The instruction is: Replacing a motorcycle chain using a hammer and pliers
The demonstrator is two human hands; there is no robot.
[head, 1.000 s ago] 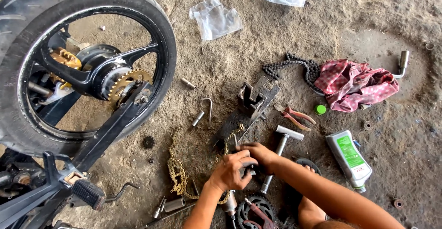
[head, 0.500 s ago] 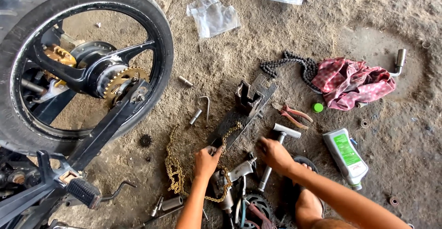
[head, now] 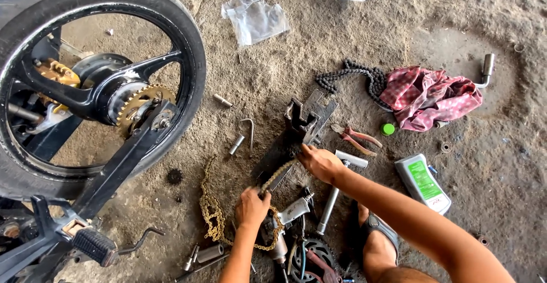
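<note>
A gold drive chain (head: 212,214) lies looped on the dirt floor, and one end runs up over a dark metal chain tool (head: 296,138). My left hand (head: 252,206) is closed on the chain near the tool's lower end. My right hand (head: 319,162) rests on the chain at the tool's middle, fingers curled around it. A hammer (head: 336,189) lies just below my right hand. A black chain (head: 353,77) lies beside a red cloth (head: 430,96).
A motorcycle rear wheel (head: 91,83) with a gold sprocket stands at left, a footpeg (head: 94,246) below it. Pliers (head: 356,138), a white bottle (head: 424,183), a green cap (head: 388,129), plastic bags (head: 253,18) and loose sockets lie around. My sandalled foot (head: 379,232) is by the tools.
My left hand has moved down and left along the gold chain. My right hand has moved up from the hammer to the chain tool.
</note>
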